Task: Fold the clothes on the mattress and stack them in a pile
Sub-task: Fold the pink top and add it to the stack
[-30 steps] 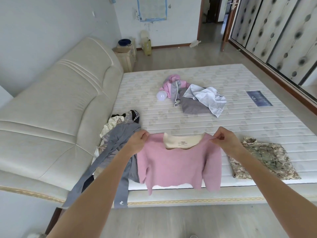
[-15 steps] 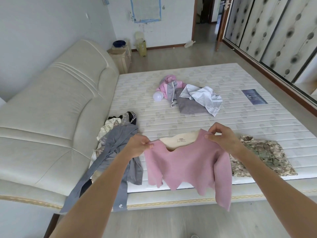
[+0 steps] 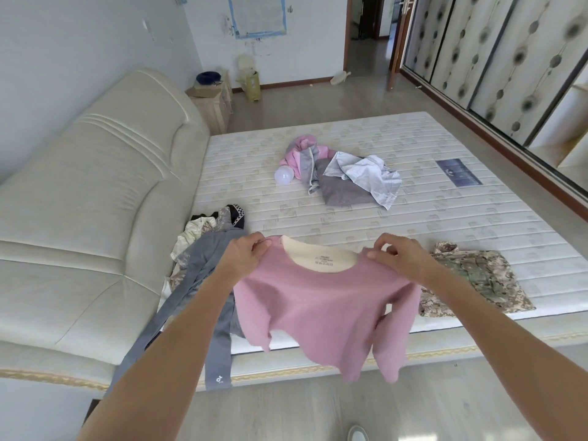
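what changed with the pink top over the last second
Both hands, left and right, keep pinching the pink top by its shoulders. A second ago it hung flat with its hem level; now it sags between the hands, with the hem uneven and the sleeves dangling. The folded camouflage garment and the other clothes stayed put.

The pink top [image 3: 324, 300] looks like soft matt knit with a fleecy cream lining. Mattress [image 3: 445, 218] is quilted cloth, headboard [image 3: 95, 192] smooth, slightly shiny leather-look, floor [image 3: 286, 409] matt wood-look.
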